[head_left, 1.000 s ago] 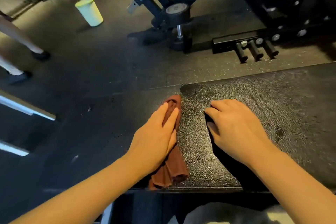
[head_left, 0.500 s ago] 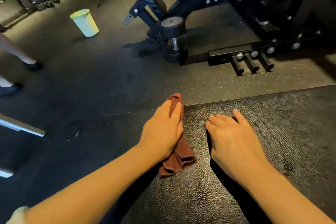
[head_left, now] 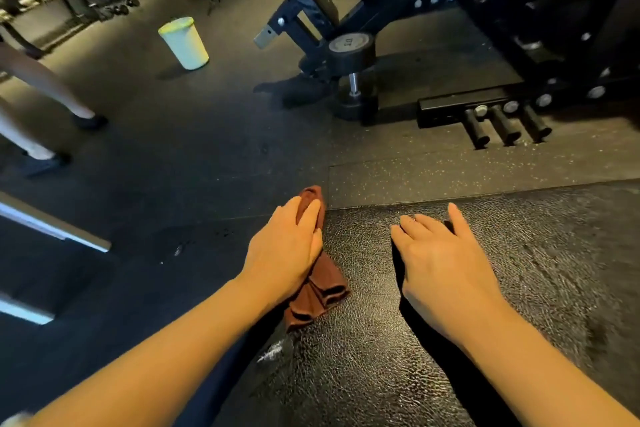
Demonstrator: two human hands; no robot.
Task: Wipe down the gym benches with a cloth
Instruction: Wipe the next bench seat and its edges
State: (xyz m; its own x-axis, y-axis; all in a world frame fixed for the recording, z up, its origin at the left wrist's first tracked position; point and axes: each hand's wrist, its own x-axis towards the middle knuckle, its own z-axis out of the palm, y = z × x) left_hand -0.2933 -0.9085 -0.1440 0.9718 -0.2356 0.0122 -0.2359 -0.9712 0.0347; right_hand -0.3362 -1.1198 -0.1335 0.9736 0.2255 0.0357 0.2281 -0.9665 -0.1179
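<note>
Bench pad (head_left: 485, 305), black with a pebbled, glossy vinyl surface, fills the lower right of the view and serves as the reference for all positions below. Its far edge runs from the left corner near the cloth out to the right border; its left edge slants down toward the viewer.

Left hand (head_left: 287, 250) lies flat, fingers straight and together, pressing a folded brown cloth (head_left: 320, 291) against the pad at its far left corner. The tip of the cloth projects past the far edge of the pad; the folded tail sits on the pad just behind the palm.

Right hand (head_left: 443, 260) rests palm-down on the pad to the right of the cloth, fingers relaxed and slightly spread, holding nothing. A strip of bare vinyl separates the two hands.

Container: a pale yellow-green bin (head_left: 184, 43) stands upright on the rubber floor (head_left: 194, 156), well beyond the pad's far left corner. Its contents cannot be told from this angle.

Open floor extends left of and beyond the pad. Beyond the far edge, a dumbbell (head_left: 351, 76) stands on end beside a black rack frame (head_left: 485, 10), with three storage pegs (head_left: 505, 128) projecting toward the pad. Another person's legs (head_left: 41, 90) stand at far left.
</note>
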